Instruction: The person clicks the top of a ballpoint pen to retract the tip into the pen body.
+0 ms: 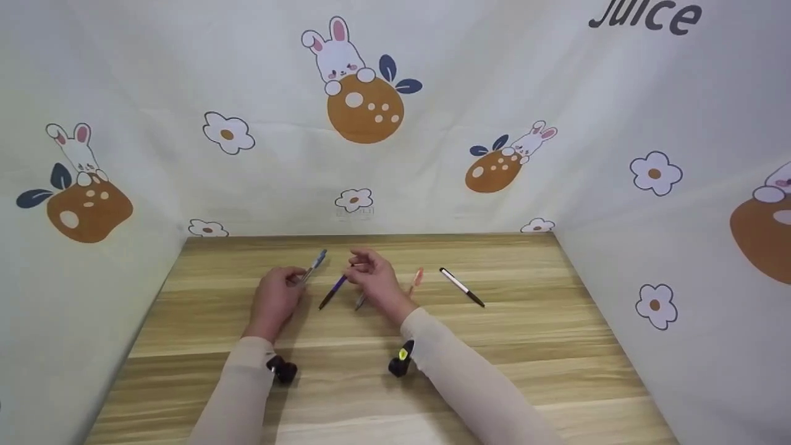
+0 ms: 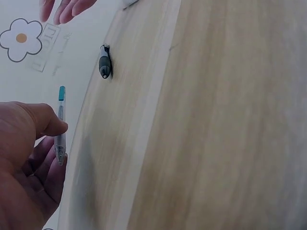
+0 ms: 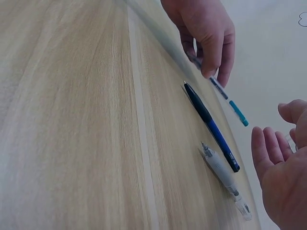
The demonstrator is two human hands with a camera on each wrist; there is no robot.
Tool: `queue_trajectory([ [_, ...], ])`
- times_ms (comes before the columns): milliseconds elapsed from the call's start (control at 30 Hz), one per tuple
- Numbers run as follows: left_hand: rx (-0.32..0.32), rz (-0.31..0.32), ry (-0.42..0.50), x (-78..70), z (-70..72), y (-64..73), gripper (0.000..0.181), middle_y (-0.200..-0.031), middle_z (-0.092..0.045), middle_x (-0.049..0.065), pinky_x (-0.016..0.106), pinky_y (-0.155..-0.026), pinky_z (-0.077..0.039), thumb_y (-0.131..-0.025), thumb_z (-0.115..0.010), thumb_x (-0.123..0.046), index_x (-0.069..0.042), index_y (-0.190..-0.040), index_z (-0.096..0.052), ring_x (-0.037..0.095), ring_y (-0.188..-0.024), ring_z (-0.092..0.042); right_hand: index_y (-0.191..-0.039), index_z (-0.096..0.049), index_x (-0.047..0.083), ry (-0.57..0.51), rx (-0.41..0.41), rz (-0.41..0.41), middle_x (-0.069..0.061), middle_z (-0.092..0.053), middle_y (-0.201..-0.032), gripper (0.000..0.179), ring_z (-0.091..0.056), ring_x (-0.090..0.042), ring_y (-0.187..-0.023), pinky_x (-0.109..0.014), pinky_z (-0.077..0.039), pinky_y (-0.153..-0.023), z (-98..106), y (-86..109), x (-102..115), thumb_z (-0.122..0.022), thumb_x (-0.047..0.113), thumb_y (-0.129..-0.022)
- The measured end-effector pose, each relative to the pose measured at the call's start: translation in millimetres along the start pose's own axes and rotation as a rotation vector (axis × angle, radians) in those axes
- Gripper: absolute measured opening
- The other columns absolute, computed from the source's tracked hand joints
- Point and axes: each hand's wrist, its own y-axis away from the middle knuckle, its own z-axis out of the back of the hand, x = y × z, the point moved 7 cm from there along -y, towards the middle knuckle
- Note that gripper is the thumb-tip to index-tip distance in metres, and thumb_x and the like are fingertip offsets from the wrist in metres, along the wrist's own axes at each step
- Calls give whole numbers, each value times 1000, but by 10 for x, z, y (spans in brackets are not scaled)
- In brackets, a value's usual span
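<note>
My left hand (image 1: 278,303) pinches a clear pen with a teal end (image 2: 60,127) between thumb and fingers, above the table's back left. My right hand (image 1: 377,281) hovers over the pens, its fingers loosely bent and the thumb apart in the right wrist view. Between the hands lies a blue pen with a dark grip (image 3: 211,124). Beside it lies a grey pen with a clear end (image 3: 223,175), partly covered by my right hand in the head view. An orange pen (image 1: 417,278) shows just beyond my right wrist, its lower part hidden.
A white pen with black ends (image 1: 462,287) lies to the right on the wood-grain table (image 1: 346,383). Pale cloth with rabbit and flower prints (image 1: 272,179) stands along the back and both sides.
</note>
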Motion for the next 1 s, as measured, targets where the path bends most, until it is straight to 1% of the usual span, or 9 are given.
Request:
queue_trajectory([
  [100, 16, 15, -1, 17, -10, -14, 35, -116, -73, 12, 43, -88, -58, -102, -70, -10, -7, -136, -75, 28, -101, -68, -146, -64, -1, 6, 11, -1, -23, -66, -133, 48, -71, -36, -120, -35, -63, -97, 2, 14, 2, -73, -9, -100],
  [233, 21, 31, -8, 47, -17, -31, 35, -117, -73, 13, 44, -88, -59, -102, -70, -8, -6, -136, -75, 28, -102, -68, -146, -64, 0, 7, 17, -5, -24, -65, -134, 48, -73, -30, -116, -36, -63, -97, 6, 30, -8, -75, -7, -100],
  [367, 20, 30, -21, 67, -18, -45, 33, -119, -73, 14, 47, -91, -58, -104, -68, -6, -5, -136, -75, 30, -105, -68, -146, -65, 0, 9, 13, -2, -19, -67, -131, 48, -73, -25, -112, -36, -63, -96, 15, 38, -12, -75, -6, -100],
  [567, 27, 37, -64, 96, -28, -70, 32, -120, -75, 15, 48, -93, -58, -106, -66, -7, -5, -137, -76, 30, -108, -68, -147, -63, -2, 6, 16, 16, -19, -68, -129, 49, -73, -25, -110, -36, -64, -95, 19, 54, 4, -74, -7, -100],
  [700, 32, 56, -74, 110, -28, -79, 33, -121, -76, 14, 47, -93, -58, -106, -66, -8, -6, -137, -76, 30, -109, -69, -148, -60, -4, -4, 17, 30, -20, -69, -128, 50, -73, -24, -109, -36, -64, -93, 15, 65, 13, -74, -9, -100],
  [867, 49, 83, -80, 109, -27, -81, 34, -123, -75, 14, 46, -91, -58, -106, -66, -9, -7, -138, -76, 30, -109, -69, -147, -61, -5, -20, 9, 26, -17, -70, -124, 50, -73, -22, -106, -35, -64, -92, 16, 63, 5, -73, -11, -99],
  [933, 55, 86, -76, 95, -23, -71, 34, -123, -76, 15, 47, -91, -58, -105, -65, -8, -6, -138, -76, 31, -109, -69, -147, -61, -5, -26, 5, 25, -17, -70, -123, 50, -73, -20, -105, -35, -64, -92, 18, 60, -3, -73, -12, -99],
  [1000, 56, 83, -77, 88, -20, -70, 35, -122, -76, 15, 49, -93, -59, -105, -65, -7, -6, -137, -76, 31, -109, -70, -147, -61, -5, -26, 5, 29, -19, -70, -124, 50, -73, -23, -106, -36, -65, -92, 18, 59, -2, -73, -12, -99],
])
